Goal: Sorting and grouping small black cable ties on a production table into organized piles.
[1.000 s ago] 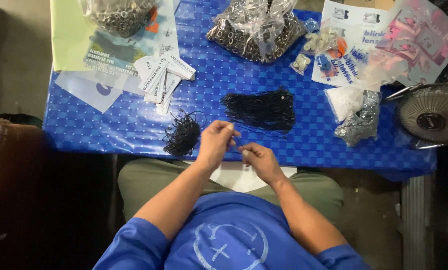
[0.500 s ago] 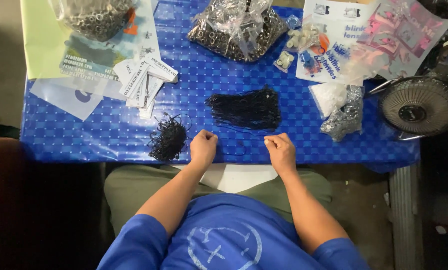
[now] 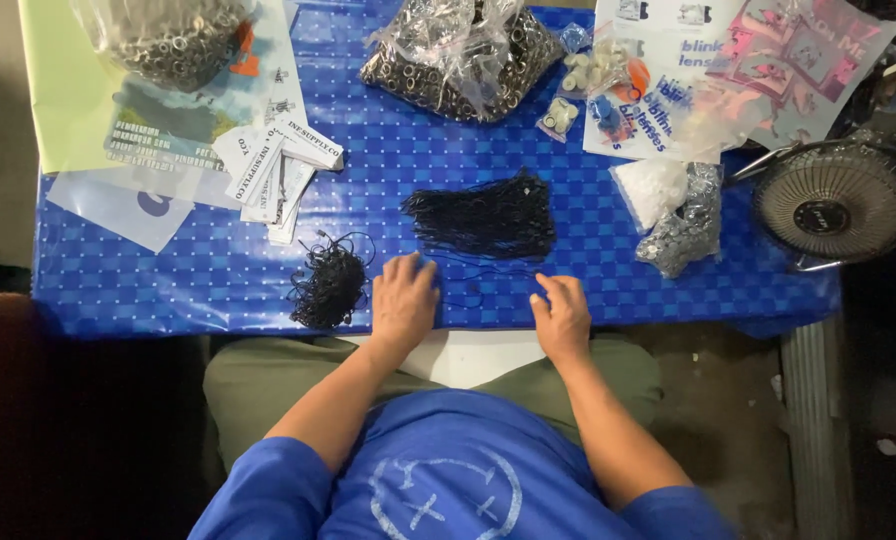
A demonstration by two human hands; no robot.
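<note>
Both hands moved up from the table edge: left hand and right hand lie flat, empty, pinning a thin black string straight between them, below black string bundle.

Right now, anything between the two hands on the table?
Head view: between the left hand and right hand lies a thin black cord on the bare blue checkered tablecloth. The big black cord bundle lies just beyond.
</note>
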